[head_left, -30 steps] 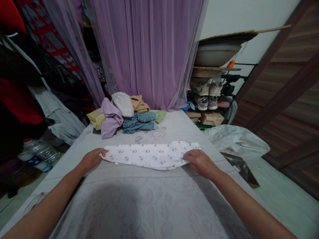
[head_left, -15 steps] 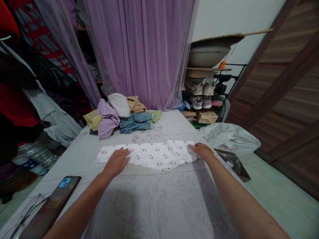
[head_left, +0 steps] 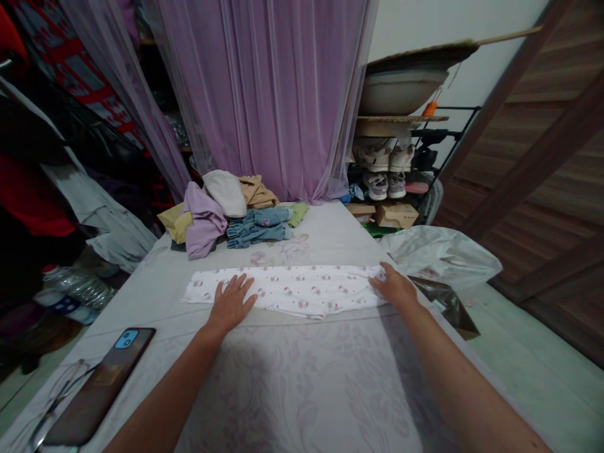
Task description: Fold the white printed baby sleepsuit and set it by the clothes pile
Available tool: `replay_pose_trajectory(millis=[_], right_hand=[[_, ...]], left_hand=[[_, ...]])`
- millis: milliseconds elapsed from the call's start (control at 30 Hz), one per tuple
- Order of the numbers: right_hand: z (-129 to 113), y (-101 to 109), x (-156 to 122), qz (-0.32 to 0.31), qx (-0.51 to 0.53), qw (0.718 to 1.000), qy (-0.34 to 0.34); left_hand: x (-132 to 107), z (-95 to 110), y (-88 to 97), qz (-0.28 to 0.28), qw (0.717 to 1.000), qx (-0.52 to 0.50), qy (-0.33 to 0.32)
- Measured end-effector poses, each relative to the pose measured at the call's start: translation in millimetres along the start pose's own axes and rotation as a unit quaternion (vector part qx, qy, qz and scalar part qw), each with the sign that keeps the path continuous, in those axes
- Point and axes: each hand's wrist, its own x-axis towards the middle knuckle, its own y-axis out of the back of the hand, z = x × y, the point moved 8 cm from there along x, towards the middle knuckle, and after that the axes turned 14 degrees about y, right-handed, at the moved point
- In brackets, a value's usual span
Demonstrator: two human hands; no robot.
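A pair of white trousers (head_left: pixel 302 289) with a small printed pattern lies folded lengthwise across the light floral cloth. My left hand (head_left: pixel 232 302) rests flat on the trousers left of their middle, fingers spread. At their right end my right hand (head_left: pixel 394 286) pinches the fabric between thumb and fingers, with part of the edge hidden by the hand. The lower edge bulges to a blunt point right of centre.
Behind lies a heap of clothes: a purple garment (head_left: pixel 204 220), blue jeans (head_left: pixel 259 226) and others. A phone (head_left: pixel 101 384) and a cable (head_left: pixel 59 396) are at the near left. A shoe rack (head_left: pixel 401 119) and a plastic bag (head_left: pixel 443 255) stand off the right side.
The right end of the trousers has been drawn out to the right and now lies straighter and smoother. My left hand stays on the fabric, its fingers spread wider.
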Motion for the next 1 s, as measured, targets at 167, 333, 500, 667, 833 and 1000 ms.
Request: replay_pose_trajectory(millis=[167, 333, 500, 667, 833, 1000], right_hand=[[-41, 16, -24, 0.174, -0.015, 0.98, 0.099], [-112, 8, -60, 0.207, 0.132, 0.919, 0.309], [-121, -13, -75, 0.163, 0.184, 0.918, 0.311], [-96, -18, -72, 0.151, 0.231, 0.92, 0.28], [-96, -22, -73, 0.144, 0.215, 0.921, 0.29], [-109, -10, -84, 0.166, 0.184, 0.917, 0.313]], left_hand=[[-3, -1, 4.1, 0.025, 0.999, -0.021, -0.006], [-29, 49, 24.6, 0.083, 0.983, -0.125, -0.108], [-58, 131, 28.1, 0.029, 0.967, -0.164, -0.194], [-67, 155, 18.7, -0.009, 0.971, -0.156, -0.18], [-64, 146, 15.8, -0.013, 0.978, -0.165, -0.125], [-52, 147, 14.4, -0.057, 0.976, -0.181, -0.107]])
